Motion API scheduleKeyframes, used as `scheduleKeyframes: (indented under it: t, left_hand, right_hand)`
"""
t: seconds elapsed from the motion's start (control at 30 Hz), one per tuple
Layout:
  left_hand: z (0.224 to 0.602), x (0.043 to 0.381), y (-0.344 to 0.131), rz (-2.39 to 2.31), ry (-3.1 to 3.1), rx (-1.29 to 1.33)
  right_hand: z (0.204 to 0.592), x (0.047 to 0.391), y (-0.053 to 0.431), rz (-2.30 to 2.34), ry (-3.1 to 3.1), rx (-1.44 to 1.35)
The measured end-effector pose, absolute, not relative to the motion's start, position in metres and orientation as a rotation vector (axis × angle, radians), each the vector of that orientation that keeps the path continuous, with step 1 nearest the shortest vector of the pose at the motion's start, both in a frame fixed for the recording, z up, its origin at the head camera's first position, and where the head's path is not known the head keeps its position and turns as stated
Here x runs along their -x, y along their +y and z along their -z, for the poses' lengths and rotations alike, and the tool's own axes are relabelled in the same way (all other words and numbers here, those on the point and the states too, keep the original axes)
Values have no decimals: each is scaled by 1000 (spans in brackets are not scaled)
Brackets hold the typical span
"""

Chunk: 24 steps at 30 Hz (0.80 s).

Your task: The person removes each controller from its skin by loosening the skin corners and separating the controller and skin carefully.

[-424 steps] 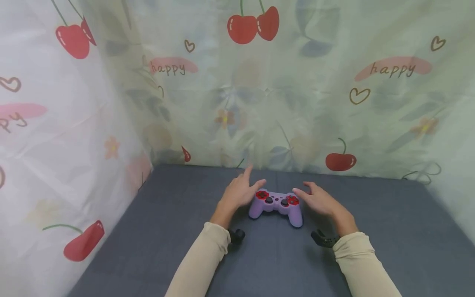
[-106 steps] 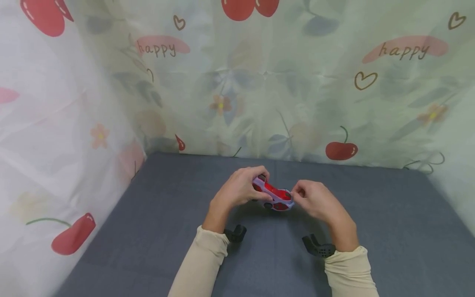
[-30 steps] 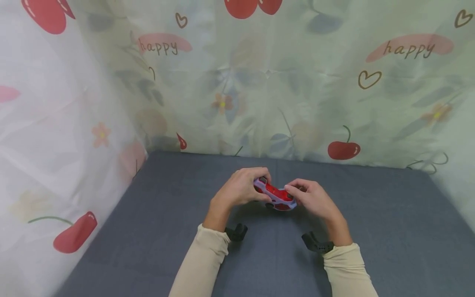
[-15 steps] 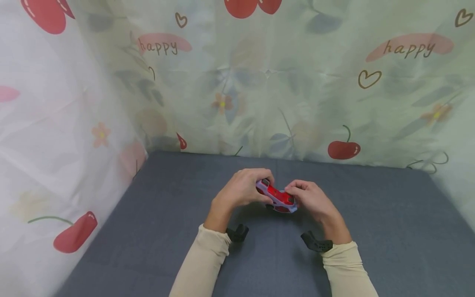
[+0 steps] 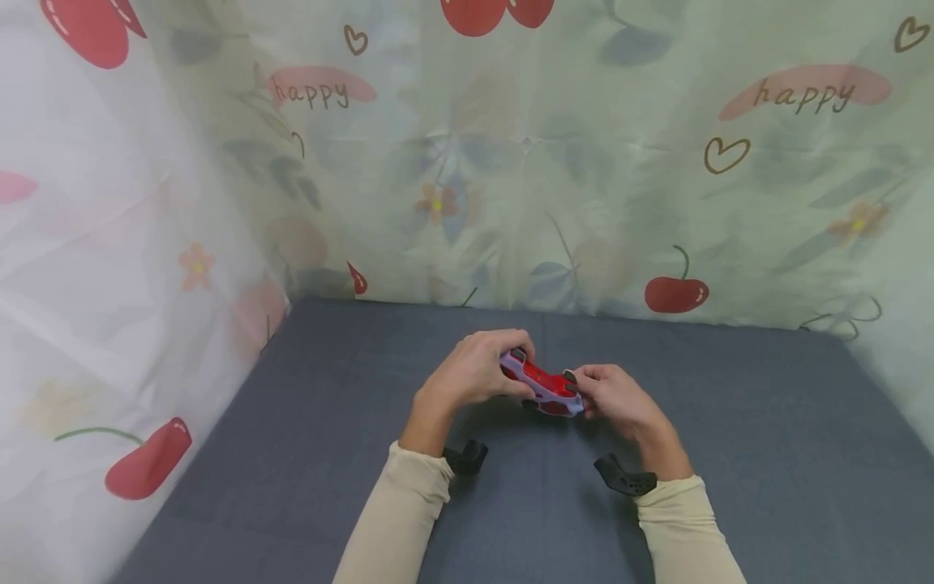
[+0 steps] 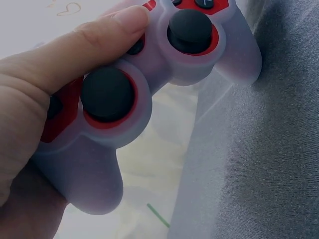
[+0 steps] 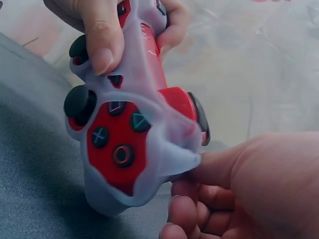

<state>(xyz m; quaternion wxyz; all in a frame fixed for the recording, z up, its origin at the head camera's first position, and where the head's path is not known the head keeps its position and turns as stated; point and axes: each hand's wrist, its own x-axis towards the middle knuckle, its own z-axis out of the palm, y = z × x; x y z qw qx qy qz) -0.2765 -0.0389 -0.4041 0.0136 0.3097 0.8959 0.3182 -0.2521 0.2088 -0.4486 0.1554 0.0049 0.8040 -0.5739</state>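
A red game controller is held tilted above the cloth, its top edge turned upward in the head view. My left hand grips its left end, thumb across the front in the left wrist view. Over the controller sits a translucent lilac silicone cover. In the right wrist view, my right hand pinches a stretched corner of this cover at the right shoulder. There the red shell and a dark trigger stand bare outside the cover. Buttons and both thumbsticks show through its openings.
A dark grey cloth covers the table. Behind and to the left hang pale curtains printed with cherries, hearts and "happy". Black wrist-worn devices sit at both wrists, below the beige sleeves.
The controller lay on the cloth between open hands at first; now it is held up. In the last second, my right hand has dropped slightly along its right end, leaving the trigger more visible.
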Motion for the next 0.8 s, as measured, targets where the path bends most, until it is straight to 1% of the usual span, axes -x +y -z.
scheduleKeyframes:
  t: [0.13, 0.27, 0.5, 0.63, 0.8]
  left_hand:
    - [405, 278, -40, -1128, 2749, -880]
    - [404, 278, -43, -1377, 2717, -781]
    - [394, 276, -48, -1803, 2609, -733]
    - [391, 274, -49, -1895, 2591, -704]
    - [390, 273, -48, -1871, 2609, -672]
  right_hand:
    - [441, 249, 207, 1663, 2361, -17]
    - [428, 244, 205, 1751, 2490, 19]
    - [413, 236, 200, 1955, 2705, 244]
    - [410, 233, 194, 2024, 2820, 381]
    - [408, 231, 185, 1984, 3019, 342]
